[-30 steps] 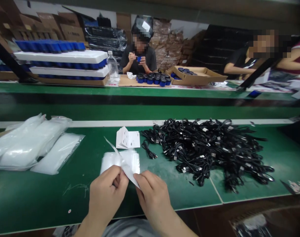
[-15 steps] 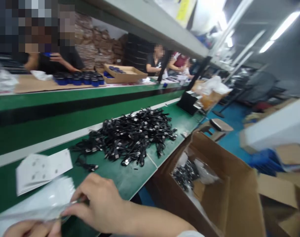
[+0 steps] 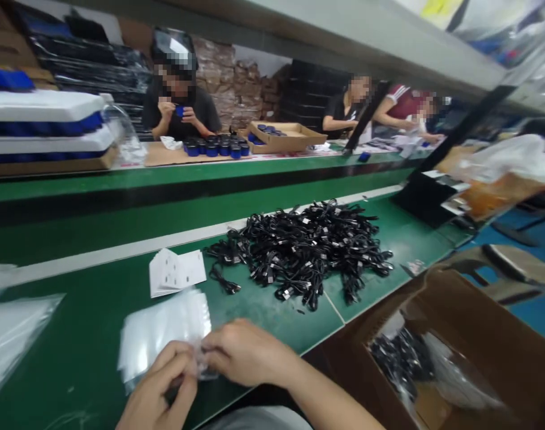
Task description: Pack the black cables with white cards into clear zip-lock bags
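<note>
My left hand is closed in a pinch on the edge of a clear plastic bag. Fingertips of my right hand pinch the same bag from the other side, close to the left fingers. Motion blurs the bag, and whether it contains anything I cannot tell. Just beyond both hands, a stack of clear plastic bags lies on the green table. Behind that stack sit white printed cards, fanned out. A large heap of coiled black USB cables spreads to the right, with one cable apart from it.
An open cardboard box with bagged cables stands below the table's right edge. More plastic packaging lies at left. Across the bench, a co-worker handles a blue item behind blue jars. A stool stands at right.
My view has swung left, so the table's things appear farther right. My left hand has come more fully into view, and both hands now meet at the bag.
</note>
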Available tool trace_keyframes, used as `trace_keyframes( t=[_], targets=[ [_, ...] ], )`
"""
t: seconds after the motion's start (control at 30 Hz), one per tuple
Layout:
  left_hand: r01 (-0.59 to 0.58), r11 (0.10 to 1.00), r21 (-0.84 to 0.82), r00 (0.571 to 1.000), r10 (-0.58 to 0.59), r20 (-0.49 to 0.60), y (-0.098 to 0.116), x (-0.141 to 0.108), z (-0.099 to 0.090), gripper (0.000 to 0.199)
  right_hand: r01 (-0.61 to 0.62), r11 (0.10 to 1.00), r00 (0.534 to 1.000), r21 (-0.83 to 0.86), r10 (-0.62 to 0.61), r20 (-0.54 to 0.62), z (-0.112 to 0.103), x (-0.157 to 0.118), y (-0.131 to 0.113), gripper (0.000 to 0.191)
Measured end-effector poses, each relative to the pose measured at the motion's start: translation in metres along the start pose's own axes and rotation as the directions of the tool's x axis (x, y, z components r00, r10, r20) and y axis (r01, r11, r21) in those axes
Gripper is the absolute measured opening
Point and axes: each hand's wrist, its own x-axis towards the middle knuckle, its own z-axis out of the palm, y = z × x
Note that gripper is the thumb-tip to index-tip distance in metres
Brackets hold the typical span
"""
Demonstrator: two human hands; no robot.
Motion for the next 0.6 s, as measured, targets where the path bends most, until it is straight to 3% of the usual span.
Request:
trace_keyframes(
  t=[0.07, 0.17, 0.23, 0.3, 0.37, 0.43, 0.47, 0.53, 0.6],
  targets=[
    [0.068, 0.998, -0.017, 0.997, -0.068, 0.025, -0.002, 0.004, -0.001, 0.027, -0.109, 0.990, 0.984, -0.090, 0.095, -0.149, -0.012, 0.004, 0.003, 0.013],
    [0.136, 0.991, -0.006, 0.991, -0.136, 0.016, -0.008, 0.007, 0.001, 0.027, -0.406, 0.897, 0.864, -0.177, 0.313, -0.394, -0.015, 0.020, 0.011, 0.026],
    [0.144, 0.990, -0.009, 0.989, -0.143, 0.047, -0.011, 0.008, 0.003, 0.029, -0.492, 0.847, 0.820, -0.199, 0.374, -0.434, -0.012, 0.031, 0.018, 0.027],
    [0.139, 0.990, -0.032, 0.989, -0.137, 0.049, -0.011, 0.007, 0.005, 0.029, -0.484, 0.856, 0.829, -0.181, 0.382, -0.409, -0.007, 0.033, 0.021, 0.013],
    [0.134, 0.989, -0.058, 0.991, -0.133, 0.015, -0.008, 0.006, 0.005, 0.029, -0.452, 0.879, 0.846, -0.150, 0.368, -0.387, -0.005, 0.026, 0.019, 0.012],
    [0.132, 0.989, -0.066, 0.991, -0.134, -0.027, -0.003, 0.006, 0.004, 0.029, -0.369, 0.929, 0.892, -0.028, 0.346, -0.292, -0.005, 0.012, 0.013, 0.016],
    [0.127, 0.990, -0.064, 0.991, -0.129, -0.036, -0.001, 0.006, 0.003, 0.028, -0.315, 0.942, 0.925, 0.112, 0.332, -0.185, -0.005, 0.005, 0.010, 0.018],
    [0.114, 0.992, -0.059, 0.992, -0.117, -0.043, 0.003, 0.006, 0.003, 0.026, -0.275, 0.843, 0.960, 0.462, 0.265, 0.088, -0.005, -0.009, 0.005, 0.021],
    [0.123, 0.990, -0.061, 0.990, -0.127, -0.057, 0.006, 0.005, 0.002, 0.024, -0.322, 0.688, 0.946, 0.650, 0.211, 0.246, -0.003, -0.017, 0.003, 0.024]
  ],
)
